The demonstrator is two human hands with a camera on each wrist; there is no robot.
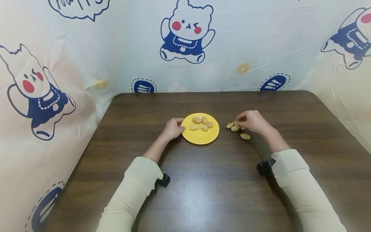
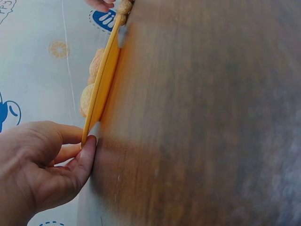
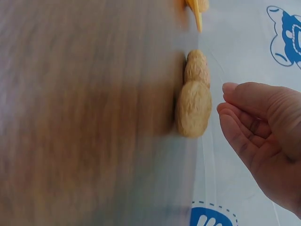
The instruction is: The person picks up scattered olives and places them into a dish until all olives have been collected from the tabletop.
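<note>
My left hand (image 1: 174, 129) pinches the left rim of a round yellow plate (image 1: 200, 138). In the left wrist view the thumb of that hand (image 2: 47, 165) lies on the underside of the yellow plate (image 2: 104, 84), the fingers opposite. Several tan, wrinkled oval nuts (image 1: 194, 127) lie on the plate. Right of it, more nuts (image 1: 235, 128) form a small group on the table, with one nut (image 1: 245, 136) lying a little nearer. My right hand (image 1: 253, 121) is over this group, partly hiding it. In the right wrist view the right hand (image 3: 263, 127) shows bent fingers near the thumb, apart from the nuts (image 3: 194, 109), with nothing visible between them.
A dark brown wooden table (image 1: 185, 180) carries everything. Behind and beside it hangs a pale cloth (image 1: 130, 42) with cartoon prints. A small black camera (image 1: 264, 167) sits at the right wrist, another black camera (image 1: 164, 180) at the left wrist.
</note>
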